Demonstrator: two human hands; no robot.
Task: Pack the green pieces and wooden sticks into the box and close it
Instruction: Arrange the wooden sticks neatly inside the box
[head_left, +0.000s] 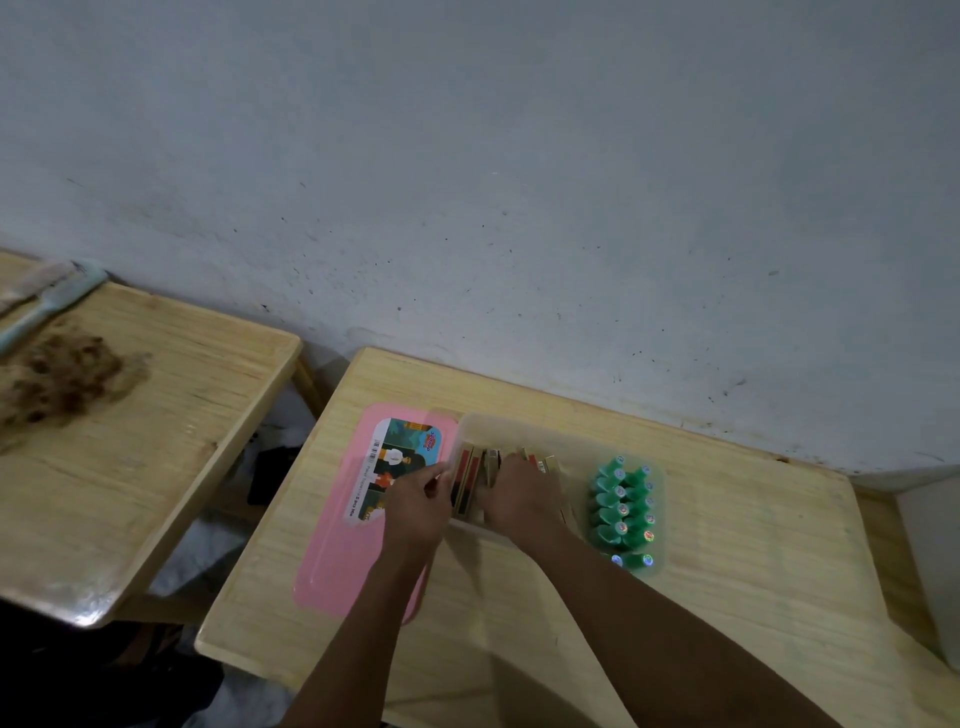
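Taking the box (558, 441) as the landmark: far to its left a second wooden surface (171, 415) is standing apart, carrying a brown clump (62, 374) and a pale blue handled thing (52, 304) at its far edge.

Just left of the box, touching its left wall, the pink lid (337, 551) is lying flat on the nearer surface (753, 545), printed label up.

The left hand (415, 501) is hovering over the lid's right edge, right at the box's left wall. Its grip is curling nearly closed, fingertips pinched together toward the sticks (470, 480); whether it has actually caught one cannot be told.

Inside the box's left half, the sticks are standing on edge in a packed row, showing red and dark bands.

The right hand (514, 499) is reaching down into the box's middle, palm down, fingers bending over the tops of the sticks and pressing on them. How firmly this grip is closing on them cannot be told, since the back of the hand is covering the fingers.

In the box's right end, the green pieces (623, 512) are sitting upright in two tight rows, shiny round stickers on their tops.
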